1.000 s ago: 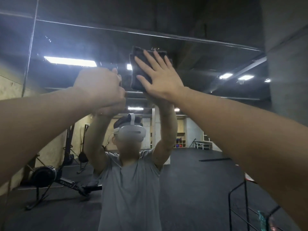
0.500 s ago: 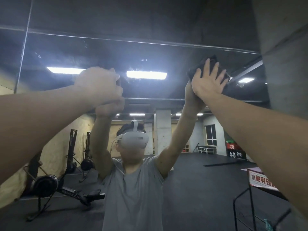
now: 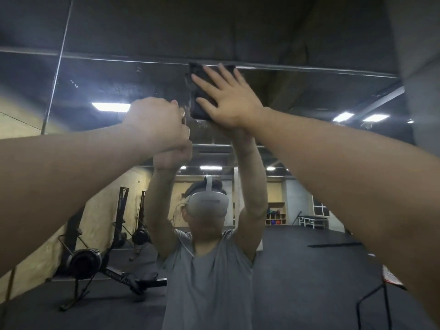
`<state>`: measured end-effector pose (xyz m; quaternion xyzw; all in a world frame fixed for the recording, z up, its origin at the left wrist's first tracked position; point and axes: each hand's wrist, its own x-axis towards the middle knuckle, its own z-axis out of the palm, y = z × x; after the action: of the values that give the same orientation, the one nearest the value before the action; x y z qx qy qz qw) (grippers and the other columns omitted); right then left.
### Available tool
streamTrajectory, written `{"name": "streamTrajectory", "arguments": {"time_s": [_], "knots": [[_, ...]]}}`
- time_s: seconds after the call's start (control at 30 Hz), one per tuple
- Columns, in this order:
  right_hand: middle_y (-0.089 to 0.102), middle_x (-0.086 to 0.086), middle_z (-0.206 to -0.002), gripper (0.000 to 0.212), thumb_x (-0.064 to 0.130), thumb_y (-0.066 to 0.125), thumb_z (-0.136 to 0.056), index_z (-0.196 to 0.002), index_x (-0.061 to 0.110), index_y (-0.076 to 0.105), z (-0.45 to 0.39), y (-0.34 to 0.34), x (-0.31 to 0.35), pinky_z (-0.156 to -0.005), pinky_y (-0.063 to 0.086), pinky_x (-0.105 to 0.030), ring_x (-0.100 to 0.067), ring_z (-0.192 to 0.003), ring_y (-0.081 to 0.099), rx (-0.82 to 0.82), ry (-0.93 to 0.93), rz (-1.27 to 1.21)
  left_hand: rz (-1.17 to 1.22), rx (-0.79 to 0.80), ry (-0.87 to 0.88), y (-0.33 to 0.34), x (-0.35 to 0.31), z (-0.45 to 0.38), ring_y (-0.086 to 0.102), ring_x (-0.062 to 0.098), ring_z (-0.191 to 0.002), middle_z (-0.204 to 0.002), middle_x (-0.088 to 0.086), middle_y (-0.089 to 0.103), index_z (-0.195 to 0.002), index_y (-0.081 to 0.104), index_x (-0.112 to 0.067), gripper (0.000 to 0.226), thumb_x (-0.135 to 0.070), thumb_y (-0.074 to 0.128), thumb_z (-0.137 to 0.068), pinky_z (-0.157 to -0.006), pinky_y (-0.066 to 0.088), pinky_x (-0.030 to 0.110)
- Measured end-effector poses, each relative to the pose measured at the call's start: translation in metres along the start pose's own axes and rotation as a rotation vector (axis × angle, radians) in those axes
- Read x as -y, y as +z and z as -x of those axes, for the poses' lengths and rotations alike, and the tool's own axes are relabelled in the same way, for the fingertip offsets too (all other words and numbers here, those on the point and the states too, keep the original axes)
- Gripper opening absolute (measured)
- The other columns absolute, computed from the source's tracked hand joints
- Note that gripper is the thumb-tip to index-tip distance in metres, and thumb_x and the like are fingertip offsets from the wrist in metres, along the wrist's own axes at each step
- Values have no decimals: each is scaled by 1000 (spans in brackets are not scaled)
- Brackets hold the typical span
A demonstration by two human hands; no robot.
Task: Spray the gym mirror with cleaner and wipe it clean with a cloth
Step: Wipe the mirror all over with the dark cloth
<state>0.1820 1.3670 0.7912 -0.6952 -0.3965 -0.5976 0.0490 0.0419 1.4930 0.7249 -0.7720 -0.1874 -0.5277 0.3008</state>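
The gym mirror (image 3: 309, 96) fills the wall in front of me, its top edge just above my hands. My right hand (image 3: 228, 101) lies flat with spread fingers on a dark folded cloth (image 3: 197, 91), pressing it against the glass just under the top edge. Faint wet streaks show on the glass to the left of the cloth. My left hand (image 3: 154, 122) is raised beside it, fingers curled tightly round a small object. Only a pale sliver (image 3: 183, 116) of that object shows, which I take for the spray bottle.
A grey concrete pillar (image 3: 419, 67) bounds the mirror on the right. A vertical seam (image 3: 56, 75) splits the glass at the left. The mirror reflects me, rowing machines (image 3: 85, 260) and dark gym floor. A black metal stand (image 3: 371, 303) is at lower right.
My right hand has swept the cloth from the right side of the glass back left and up to the top edge. My left hand has stayed curled in place.
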Motion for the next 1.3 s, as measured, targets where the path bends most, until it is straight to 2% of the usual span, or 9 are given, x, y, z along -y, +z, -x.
{"name": "streamTrajectory", "arguments": {"time_s": [0.1,0.37,0.47,0.63,0.77,0.93,1.13,1.2,1.3], "knots": [[4,6,-172,62,59,22,-104,-163,42,11,4,-1,-35,-128,-4,-45,-22,-159,0,-74,211,-17,12,3,-7,2,2,-2,45,28,-82,-73,-1,44,-103,54,-15,22,-33,44,-97,-68,34,35],[2,-1,-173,63,52,15,-105,-164,33,7,7,-9,-93,-127,-5,-51,-30,-158,-1,-157,716,-102,-27,-20,23,5,-1,-1,46,25,-81,-74,-3,39,-98,57,-15,20,-31,45,-96,-67,35,34],[1,1,-173,61,50,16,-106,-164,35,7,-18,-11,-58,-126,-6,-53,-31,-158,-3,-152,618,-101,-64,-36,59,6,-2,0,48,25,-81,-73,-3,35,-102,60,-15,22,-30,46,-95,-67,37,33],[3,3,-173,60,51,22,-106,-163,39,11,-55,-7,34,-126,-9,-50,-26,-158,-4,-89,191,-66,-72,-86,65,11,1,-1,49,21,-76,-69,-4,33,-112,62,-15,35,-40,43,-96,-64,34,32],[7,5,-172,60,57,24,-104,-162,42,15,-55,-8,32,-127,-4,-47,-24,-159,0,-66,64,-37,-50,-90,61,13,2,-1,47,22,-77,-70,-4,35,-112,58,-13,33,-37,44,-95,-68,33,33],[10,3,-172,65,62,24,-102,-162,40,16,-39,-14,-57,-127,1,-46,-25,-158,6,-159,419,-55,-46,-56,25,13,6,-2,49,26,-82,-91,3,61,-121,57,-17,35,-35,43,-94,-66,35,34],[5,-6,-172,68,60,17,-101,-164,35,11,-5,-12,-122,-126,-3,-52,-32,-158,0,-179,832,-126,-50,-30,47,10,2,0,49,27,-82,-77,-2,42,-114,56,-13,29,-30,41,-96,-66,39,35],[3,-5,-172,65,55,16,-102,-164,35,9,-12,-14,-111,-126,-5,-54,-33,-158,-2,-171,864,-138,-55,-21,52,9,2,0,51,28,-85,-80,-2,41,-118,57,-14,31,-30,43,-96,-67,39,36],[2,-2,-173,62,48,19,-104,-164,35,8,-39,-16,-71,-125,-5,-55,-32,-158,-2,-164,723,-133,-32,-46,46,14,6,-1,52,27,-81,-76,-2,45,-111,56,-14,28,-31,45,-92,-64,32,33]]}}
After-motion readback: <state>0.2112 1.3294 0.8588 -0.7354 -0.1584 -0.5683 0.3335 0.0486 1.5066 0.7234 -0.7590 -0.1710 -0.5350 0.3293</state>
